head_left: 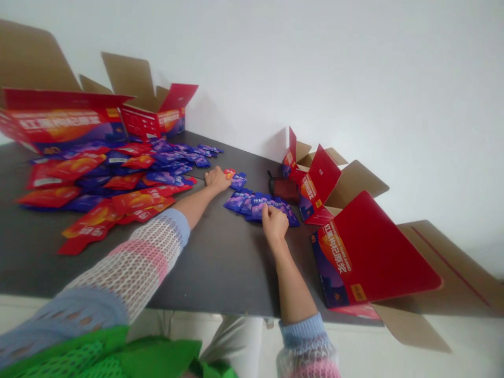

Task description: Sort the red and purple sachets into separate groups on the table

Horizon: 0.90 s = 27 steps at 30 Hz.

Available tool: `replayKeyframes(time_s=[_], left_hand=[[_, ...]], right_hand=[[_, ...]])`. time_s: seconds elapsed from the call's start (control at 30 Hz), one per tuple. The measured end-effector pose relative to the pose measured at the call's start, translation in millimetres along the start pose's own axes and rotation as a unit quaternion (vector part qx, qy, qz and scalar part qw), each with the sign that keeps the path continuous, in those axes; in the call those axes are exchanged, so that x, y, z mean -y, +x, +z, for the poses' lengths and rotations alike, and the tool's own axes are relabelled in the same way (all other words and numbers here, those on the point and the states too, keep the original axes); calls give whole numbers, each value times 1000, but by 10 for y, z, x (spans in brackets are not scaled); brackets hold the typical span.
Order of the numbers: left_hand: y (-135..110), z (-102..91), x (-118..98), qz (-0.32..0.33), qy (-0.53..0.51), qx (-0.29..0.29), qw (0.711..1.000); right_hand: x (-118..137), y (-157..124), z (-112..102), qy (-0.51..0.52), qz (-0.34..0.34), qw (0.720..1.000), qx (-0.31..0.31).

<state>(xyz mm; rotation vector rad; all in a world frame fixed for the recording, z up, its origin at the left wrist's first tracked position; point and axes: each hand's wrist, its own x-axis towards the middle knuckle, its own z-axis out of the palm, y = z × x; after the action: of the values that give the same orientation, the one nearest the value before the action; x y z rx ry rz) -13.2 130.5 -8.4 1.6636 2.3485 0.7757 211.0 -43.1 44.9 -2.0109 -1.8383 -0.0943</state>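
My left hand (218, 179) rests half-curled just beside a small red sachet (229, 171); my right hand (274, 223), fingers bent, lies on purple sachets (237, 201), gripping or not I cannot tell.

The dark table (212, 278) is strewn with red and purple sachets (118, 178); a row of purple sachets (255, 206) is spread nearby, and opened red cardboard cartons (157, 118) are placed at both ends.
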Motion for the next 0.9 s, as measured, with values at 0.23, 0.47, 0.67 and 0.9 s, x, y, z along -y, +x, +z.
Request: replayKeyframes(time_s=[0.23, 0.47, 0.67, 0.9], left_hand=[[-7, 42, -48, -57, -35, -43, 997], [-193, -59, -54, 21, 5, -129, 991], [-263, -69, -71, 148, 50, -75, 985], [-84, -141, 201, 84, 105, -80, 988]], right_hand=[[35, -28, 75, 1, -22, 1000, 12], [34, -28, 104, -4, -25, 1000, 10], [59, -37, 84, -2, -23, 1000, 8], [27, -15, 56, 0, -16, 1000, 6]])
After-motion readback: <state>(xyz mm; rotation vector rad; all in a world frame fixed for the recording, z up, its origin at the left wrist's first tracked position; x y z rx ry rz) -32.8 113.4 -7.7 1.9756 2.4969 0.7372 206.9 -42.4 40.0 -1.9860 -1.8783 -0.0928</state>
